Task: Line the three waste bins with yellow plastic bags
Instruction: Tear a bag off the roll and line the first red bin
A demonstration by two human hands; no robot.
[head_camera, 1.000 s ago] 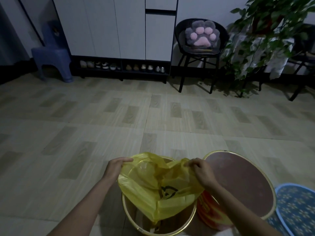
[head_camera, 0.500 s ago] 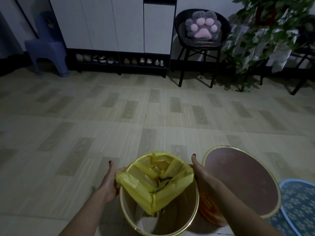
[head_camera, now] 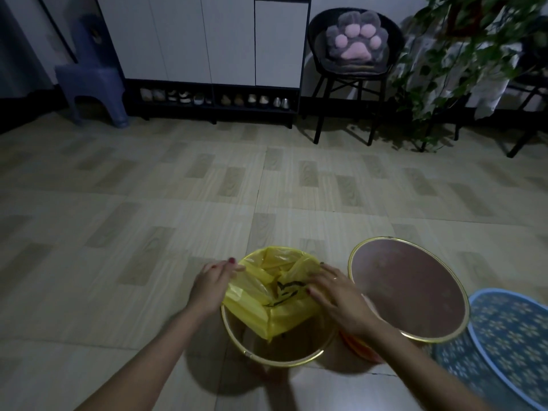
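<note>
One yellow plastic bag point(head_camera: 268, 304) sits at the lower centre of the frame, draped over the far rim of the gold-rimmed bin point(head_camera: 275, 355). Its mouth is stretched across the far half of the opening, while a crumpled fold hangs down inside over the near half, with a black mark on the plastic. The left hand point(head_camera: 212, 287) is at the bin's left edge, its fingers point(head_camera: 228, 266) drawn together on the bag's rim. The right hand point(head_camera: 335, 295) lies over the bag's right side, fingers point(head_camera: 318, 281) spread and pressing the plastic down; whether they pinch it I cannot tell.

Three bins are in view. The second bin point(head_camera: 407, 292), just right of the first, also gold-rimmed, shows a bare brownish inside with no bag. The third bin point(head_camera: 504, 336), blue-rimmed with a flower pattern, is cut off at the lower right corner. All stand on the tiled floor point(head_camera: 207, 203).

Along the top of the frame, one purple stool point(head_camera: 89, 87) stands at the upper left, one white cabinet point(head_camera: 207, 40) with a row of shoes point(head_camera: 213, 99) beneath it is at the upper centre, one black chair point(head_camera: 353, 75) carries one paw-shaped cushion point(head_camera: 355, 40), and one leafy plant point(head_camera: 462, 54) fills the upper right.
</note>
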